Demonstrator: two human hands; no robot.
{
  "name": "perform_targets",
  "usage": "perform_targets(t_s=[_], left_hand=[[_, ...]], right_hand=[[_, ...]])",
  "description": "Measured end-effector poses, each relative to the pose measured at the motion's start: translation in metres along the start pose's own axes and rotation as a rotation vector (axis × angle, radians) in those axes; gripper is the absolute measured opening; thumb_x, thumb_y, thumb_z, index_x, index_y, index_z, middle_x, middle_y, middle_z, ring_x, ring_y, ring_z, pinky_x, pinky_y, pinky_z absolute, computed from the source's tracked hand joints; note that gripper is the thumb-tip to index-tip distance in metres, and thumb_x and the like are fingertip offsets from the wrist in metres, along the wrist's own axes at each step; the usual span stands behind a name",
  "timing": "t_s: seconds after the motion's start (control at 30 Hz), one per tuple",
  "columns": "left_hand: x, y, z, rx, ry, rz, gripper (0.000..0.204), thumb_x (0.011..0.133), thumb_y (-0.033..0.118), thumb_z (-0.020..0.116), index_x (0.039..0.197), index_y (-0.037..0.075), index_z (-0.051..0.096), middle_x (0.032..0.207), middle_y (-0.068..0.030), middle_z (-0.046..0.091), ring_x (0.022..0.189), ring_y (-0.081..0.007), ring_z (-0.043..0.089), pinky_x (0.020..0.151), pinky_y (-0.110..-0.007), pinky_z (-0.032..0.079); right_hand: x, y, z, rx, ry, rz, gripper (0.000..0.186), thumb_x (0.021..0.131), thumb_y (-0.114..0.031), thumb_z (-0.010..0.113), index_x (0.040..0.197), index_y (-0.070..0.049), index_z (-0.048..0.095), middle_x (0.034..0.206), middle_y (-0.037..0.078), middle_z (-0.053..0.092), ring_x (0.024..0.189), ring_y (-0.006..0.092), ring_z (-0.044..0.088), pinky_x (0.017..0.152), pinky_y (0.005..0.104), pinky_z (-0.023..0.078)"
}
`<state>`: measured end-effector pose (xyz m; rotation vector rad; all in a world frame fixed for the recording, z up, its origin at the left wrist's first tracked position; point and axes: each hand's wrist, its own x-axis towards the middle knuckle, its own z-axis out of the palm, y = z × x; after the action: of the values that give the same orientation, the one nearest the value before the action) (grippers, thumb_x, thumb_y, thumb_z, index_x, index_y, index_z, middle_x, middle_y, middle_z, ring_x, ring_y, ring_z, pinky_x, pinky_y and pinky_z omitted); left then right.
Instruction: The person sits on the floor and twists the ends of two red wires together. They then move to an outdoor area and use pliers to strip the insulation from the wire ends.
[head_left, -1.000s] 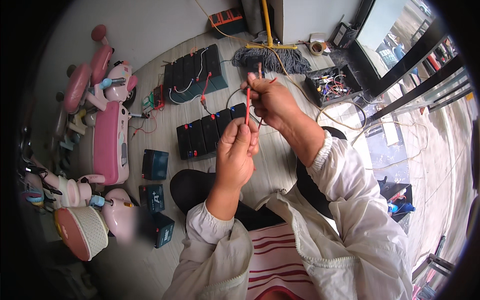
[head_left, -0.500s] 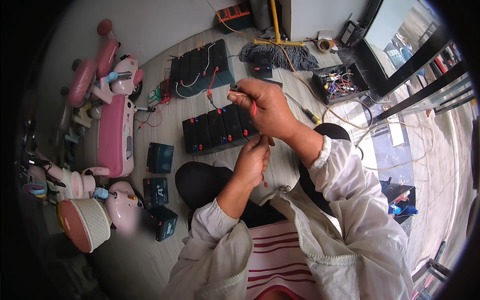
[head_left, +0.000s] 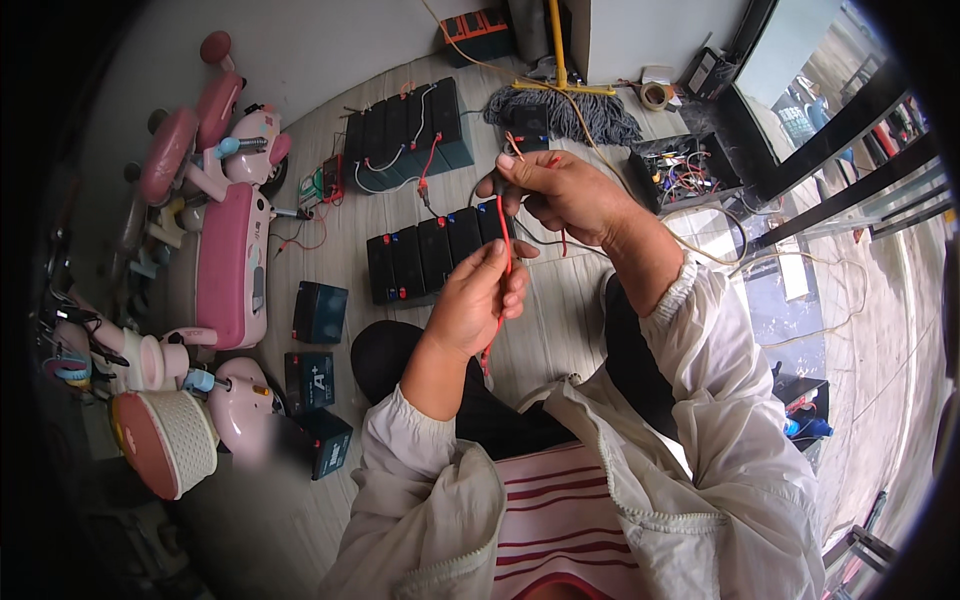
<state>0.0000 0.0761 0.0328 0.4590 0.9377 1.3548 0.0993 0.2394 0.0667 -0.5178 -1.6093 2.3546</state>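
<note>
A red wire (head_left: 504,230) runs between my hands over a row of black batteries (head_left: 405,268). My left hand (head_left: 470,305) pinches the wire lower down, and its tail hangs below the fingers. At the upper end my right hand (head_left: 580,200) grips the wire together with a small dark piece that I cannot identify. Bare copper strands (head_left: 514,146) stick up above the right thumb. Another short piece of red wire hangs under the right hand. Red and blue terminals dot the battery tops.
Behind stands a second battery row (head_left: 450,112), joined by leads. A multimeter (head_left: 332,178) lies beside it. Single batteries (head_left: 320,312) and pink scooters (head_left: 232,265) are at left. A mop (head_left: 565,108), a box of wires (head_left: 685,165) and a loose cable occupy the right.
My hands have drawn apart, the right shifting right and turning, the left moving left and up. The red wire now shows stretched between them.
</note>
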Motion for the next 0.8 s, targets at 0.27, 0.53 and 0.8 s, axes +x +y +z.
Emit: perform_targets(t_s=[0.27,0.53,0.8], left_hand=[[0.015,0.009,-0.008,-0.207,-0.030,0.045,0.029,0.102,0.039,0.040,0.090,0.015,0.050,0.064,0.0074,0.029,0.053,-0.0037,0.026,0.044,-0.018,0.022],[0.014,0.003,-0.004,-0.208,0.088,0.076,0.028,0.102,0.039,0.041,0.092,0.014,0.052,0.064,0.0072,0.031,0.053,-0.0037,0.028,0.044,-0.017,0.024],[0.012,0.005,-0.004,-0.213,0.099,0.127,0.028,0.102,0.038,0.043,0.094,0.013,0.053,0.064,0.0069,0.033,0.053,-0.0037,0.030,0.045,-0.017,0.025]], right_hand=[[0.000,-0.001,0.003,0.226,0.057,0.060,0.047,0.099,-0.043,0.048,0.112,0.000,0.062,0.081,-0.002,0.056,0.040,0.0025,0.026,0.036,0.0200,0.017],[-0.001,0.007,-0.003,0.306,0.086,0.095,0.033,0.097,-0.028,0.053,0.114,-0.002,0.062,0.078,-0.004,0.054,0.041,0.0018,0.025,0.037,0.0198,0.017],[-0.006,0.020,0.002,0.241,0.017,0.109,0.018,0.093,-0.010,0.055,0.107,-0.002,0.062,0.074,-0.005,0.050,0.043,0.0012,0.027,0.038,0.0197,0.017]])
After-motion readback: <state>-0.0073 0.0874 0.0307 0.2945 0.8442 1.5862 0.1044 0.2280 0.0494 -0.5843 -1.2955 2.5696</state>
